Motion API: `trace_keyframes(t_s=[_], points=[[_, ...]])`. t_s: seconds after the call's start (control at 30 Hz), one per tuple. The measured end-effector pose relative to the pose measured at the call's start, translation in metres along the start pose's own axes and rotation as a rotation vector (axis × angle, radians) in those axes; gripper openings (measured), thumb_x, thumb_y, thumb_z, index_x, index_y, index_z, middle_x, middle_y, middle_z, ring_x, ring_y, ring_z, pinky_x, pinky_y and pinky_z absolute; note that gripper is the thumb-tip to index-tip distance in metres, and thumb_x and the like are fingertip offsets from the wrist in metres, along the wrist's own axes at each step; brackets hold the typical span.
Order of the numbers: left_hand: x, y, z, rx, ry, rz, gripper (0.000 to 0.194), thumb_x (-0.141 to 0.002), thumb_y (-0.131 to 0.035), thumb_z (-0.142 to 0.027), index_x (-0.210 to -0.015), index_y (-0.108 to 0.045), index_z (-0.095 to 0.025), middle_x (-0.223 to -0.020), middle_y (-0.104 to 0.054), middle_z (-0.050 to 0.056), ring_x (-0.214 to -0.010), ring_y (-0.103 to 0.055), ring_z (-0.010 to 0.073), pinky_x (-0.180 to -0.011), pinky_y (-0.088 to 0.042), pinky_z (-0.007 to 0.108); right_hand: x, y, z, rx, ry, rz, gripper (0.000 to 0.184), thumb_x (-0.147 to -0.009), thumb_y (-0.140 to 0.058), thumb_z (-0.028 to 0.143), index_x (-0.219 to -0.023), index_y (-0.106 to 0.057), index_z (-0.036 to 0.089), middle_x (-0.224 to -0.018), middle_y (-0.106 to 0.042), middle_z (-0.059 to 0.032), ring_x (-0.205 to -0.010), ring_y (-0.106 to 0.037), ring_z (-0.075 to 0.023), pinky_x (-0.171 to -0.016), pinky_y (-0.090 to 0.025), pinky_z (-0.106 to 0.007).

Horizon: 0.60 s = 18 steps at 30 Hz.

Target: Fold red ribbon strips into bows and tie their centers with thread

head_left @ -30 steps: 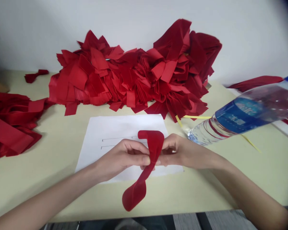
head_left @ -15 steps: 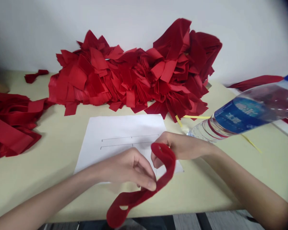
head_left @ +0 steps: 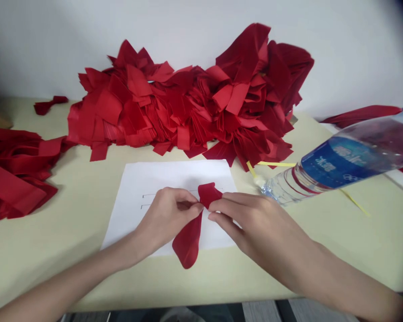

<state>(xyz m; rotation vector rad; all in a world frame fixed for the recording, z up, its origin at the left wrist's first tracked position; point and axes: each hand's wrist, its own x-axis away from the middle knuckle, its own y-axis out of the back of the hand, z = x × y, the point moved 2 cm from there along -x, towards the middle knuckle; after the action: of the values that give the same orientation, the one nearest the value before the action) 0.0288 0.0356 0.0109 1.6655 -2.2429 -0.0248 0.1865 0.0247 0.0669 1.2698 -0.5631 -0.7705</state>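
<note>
1. Well, from the head camera, the person's left hand (head_left: 166,219) and right hand (head_left: 255,223) are working together just above the lower middle of a sheet of white paper (head_left: 174,174), which is lying flat on a pale cream table (head_left: 356,255).
2. A red fabric strip (head_left: 188,239), possibly velvet or felt though the view doesn't settle it, is sitting between the hands over the paper. Its upper end is folding over near the middle of the sheet, and its rounded lower end is drooping just past the paper's near edge.
3. The left hand is holding a narrow pinch on the strip, with its fingertips (head_left: 188,201) closing on the bent part.
4. The right hand is pressing in from the other side, its fingertips (head_left: 218,205) touching the fold. Whether they are actually gripping it, I cannot tell.
5. Two thin printed lines (head_left: 147,200) are running across the paper, just beside the left hand.
6. A large pile of red fabric strips (head_left: 188,103) is sitting beyond the paper's far edge, against a white wall (head_left: 349,53).
7. A loose heap of red strips (head_left: 13,179) is lying well left of the paper.
8. A clear water bottle (head_left: 339,163) with a blue label is lying tilted right of the paper, its base near the far corner, with a thin yellow strip (head_left: 275,164) passing behind it.
</note>
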Motion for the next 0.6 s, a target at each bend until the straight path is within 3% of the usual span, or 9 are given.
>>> trace_keyframes(t_s=[0.2, 0.3, 0.43, 0.6], points=[[-0.003, 0.003, 0.004, 0.309, 0.06, 0.024, 0.013, -0.072, -0.062, -0.025, -0.065, -0.063, -0.014, -0.062, -0.056, -0.002, -0.06, -0.048, 0.0103, -0.063, -0.039, 0.025, 0.007, -0.003, -0.012, -0.25, -0.135, -0.057, 0.016, -0.086, -0.048, 0.02, -0.087, -0.064, 0.022, -0.08, -0.066, 0.0012, -0.06, -0.054, -0.0093, -0.058, -0.038, -0.023], [-0.004, 0.004, 0.007, 0.506, 0.106, 0.137, 0.016, -0.073, -0.063, -0.028, -0.066, -0.062, -0.014, -0.064, -0.055, -0.002, -0.062, -0.048, 0.0091, -0.065, -0.039, 0.023, 0.008, -0.005, -0.017, -0.318, -0.171, -0.04, 0.016, -0.085, -0.049, 0.02, -0.086, -0.065, 0.022, -0.08, -0.066, 0.0028, -0.057, -0.051, -0.0075, -0.057, -0.037, -0.021], [-0.006, 0.004, 0.01, 0.689, 0.161, 0.323, 0.016, -0.076, -0.063, -0.027, -0.07, -0.061, -0.013, -0.067, -0.055, 0.0, -0.061, -0.048, 0.008, -0.061, -0.038, 0.021, 0.006, -0.006, -0.027, -0.357, -0.204, -0.042, 0.017, -0.085, -0.049, 0.024, -0.088, -0.065, 0.021, -0.063, -0.059, 0.0035, -0.05, -0.042, -0.0072, -0.052, -0.034, -0.021], [-0.008, 0.004, 0.01, 0.759, 0.144, 0.367, 0.006, -0.079, -0.06, -0.02, -0.079, -0.063, -0.014, -0.074, -0.058, 0.001, -0.068, -0.052, 0.0089, -0.067, -0.039, 0.021, 0.002, -0.008, -0.033, -0.48, -0.168, 0.006, 0.022, -0.087, -0.044, 0.026, -0.094, -0.065, 0.02, -0.061, -0.054, 0.0028, -0.049, -0.035, -0.0068, -0.048, -0.03, -0.02]])
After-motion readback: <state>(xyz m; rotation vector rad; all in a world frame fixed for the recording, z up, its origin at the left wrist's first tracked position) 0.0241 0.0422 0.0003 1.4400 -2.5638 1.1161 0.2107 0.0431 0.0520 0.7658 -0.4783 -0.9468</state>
